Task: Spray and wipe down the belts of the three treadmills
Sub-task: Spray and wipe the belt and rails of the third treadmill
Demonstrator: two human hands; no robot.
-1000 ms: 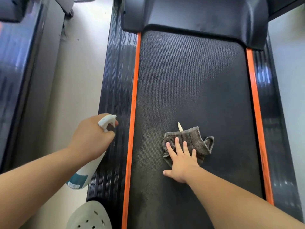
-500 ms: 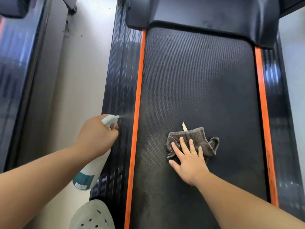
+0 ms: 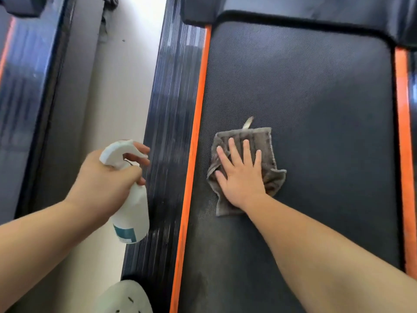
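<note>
Grey cloth (image 3: 259,136) (one) under right hand (image 3: 240,177), fingers (image 3: 233,147) straight, on belt (image 3: 304,86); left hand (image 3: 101,184) grips one spray bottle (image 3: 133,213).

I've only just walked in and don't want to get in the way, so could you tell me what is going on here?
A person is cleaning a treadmill. Their left hand grips a white spray bottle, held over the black side rail. Their right hand presses flat on a grey cloth lying on the dark belt, near its left orange strip.
</note>
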